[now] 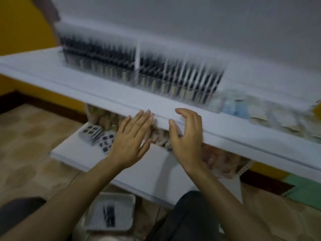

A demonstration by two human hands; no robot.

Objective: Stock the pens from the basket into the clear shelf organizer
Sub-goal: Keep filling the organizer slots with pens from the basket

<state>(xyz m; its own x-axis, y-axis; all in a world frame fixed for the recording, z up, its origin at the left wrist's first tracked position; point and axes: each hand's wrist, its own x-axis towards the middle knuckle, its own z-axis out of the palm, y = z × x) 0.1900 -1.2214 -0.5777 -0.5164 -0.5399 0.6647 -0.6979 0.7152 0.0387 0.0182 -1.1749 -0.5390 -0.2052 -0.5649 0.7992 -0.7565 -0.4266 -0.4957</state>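
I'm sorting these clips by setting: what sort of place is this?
Probably a small shop's stationery display: a clear organizer packed with rows of pens sits on a white shelf, with packaged goods beside it.

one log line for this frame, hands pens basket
left hand: open, empty | right hand: open, empty | both at shelf edge | basket: on floor, holds few pens | organizer: rows stocked, blurred

Organizer (pixel 137 58) sits at the back of upper shelf (pixel 69 73) with pens (pixel 104 54) standing in it, packets (pixel 243 108) to its right, left hand (pixel 132 141) and right hand (pixel 187 136) side by side at the front edge, lower shelf (pixel 156 171) beneath, basket (pixel 121 209) on the floor below.
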